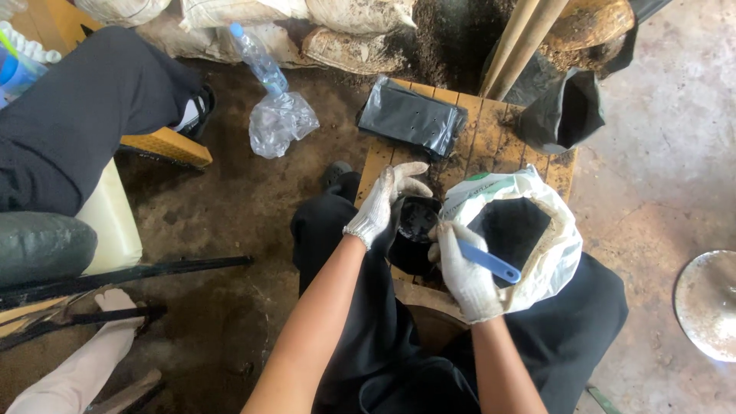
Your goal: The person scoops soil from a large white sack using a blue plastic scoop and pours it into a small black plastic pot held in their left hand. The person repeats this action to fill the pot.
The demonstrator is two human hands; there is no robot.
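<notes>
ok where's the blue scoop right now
The blue scoop is in the right hand, low and right of centre in the head view, over the open white sack beside the small black bag.

2 gloved hands, left [381, 205] and right [464, 277]; 1 black pot [414, 234]; 1 blue scoop [491, 262]; 1 white sack [553, 253]; 1 bottle [258, 60]; 1 stack of black bags [412, 115]; 2 poles [521, 42].
</notes>
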